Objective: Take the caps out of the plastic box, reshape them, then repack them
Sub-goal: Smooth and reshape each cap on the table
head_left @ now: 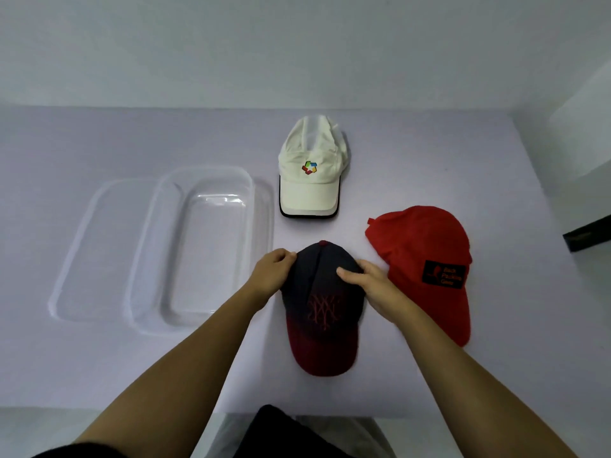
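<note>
Fabric, soft and light, made up all three caps; each would fold under slight pressure, with only the brims holding any stiffness.

Nearest, at 6 o'clock on the table (pixel 429 160), lay the dark cap (pixel 322 305), brim toward the person and crown away. The left hand (pixel 272 276) was closed on the crown's edge at 9 o'clock, fingertips curled over the cloth. The right hand (pixel 370 284) gripped the crown at 3 o'clock, thumb on top and fingers wrapped round the side. Both hands had hold of the cap; neither lay flat or free. Judged step: reshaping the crown, with the cap resting on the table.

Just beside it at 3 o'clock lay the red cap (pixel 426 259), slumped flat, its patch uppermost. It appeared clear of the right hand, though the gap was narrow.

At 9 o'clock sat the box (pixel 195 246), clear plastic, nothing in it, with its lid (pixel 86 252) apparently lying partly under its left side.

Farthest, at 12 o'clock, sat the white cap (pixel 310 166), crown fairly full, well apart from the hands.

Handling judgement: crowns should be taken at the side panels and pushed out from within; brims offer the firmest hold for lifting. The cloth is not slippery or fragile, but crushes readily when packed.
</note>
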Demonstrator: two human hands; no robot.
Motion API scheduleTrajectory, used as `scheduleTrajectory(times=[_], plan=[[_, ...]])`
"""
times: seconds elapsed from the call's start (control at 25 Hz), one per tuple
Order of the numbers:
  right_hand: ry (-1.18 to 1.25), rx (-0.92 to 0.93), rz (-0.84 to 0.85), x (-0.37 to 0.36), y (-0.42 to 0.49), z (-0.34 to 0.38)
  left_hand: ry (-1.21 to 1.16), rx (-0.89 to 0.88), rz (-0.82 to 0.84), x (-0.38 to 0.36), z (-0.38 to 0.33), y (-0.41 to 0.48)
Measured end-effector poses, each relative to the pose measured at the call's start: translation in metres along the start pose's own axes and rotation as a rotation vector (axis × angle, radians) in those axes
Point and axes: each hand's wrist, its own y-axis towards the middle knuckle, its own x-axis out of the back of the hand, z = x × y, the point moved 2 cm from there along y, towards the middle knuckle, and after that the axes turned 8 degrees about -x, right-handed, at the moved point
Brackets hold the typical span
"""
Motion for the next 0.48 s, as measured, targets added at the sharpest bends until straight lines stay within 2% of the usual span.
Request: scheduleTrajectory(times=[0.08,0.12,0.28,0.36,0.48], plan=[[0.164,-0.093,-0.057,0.002,0.015,-0.003,-0.008,0.011,-0.036,-0.003,0.004,0.011],[0.169,-0.107,-0.095,0.005,0.021,-0.003,-0.006,0.008,-0.065,-0.004,0.003,0.014],[-0.133,0.006,-0.142,0.012,0.027,-0.001,0.088,-0.004,-0.177,-0.014,-0.005,0.017],[-0.096,0.033,-0.12,0.013,0.023,0.003,0.102,-0.02,-0.195,-0.015,-0.006,0.017],[0.003,-0.035,-0.078,0.013,0.026,0.011,0.059,0.024,-0.167,-0.008,-0.003,0.022]])
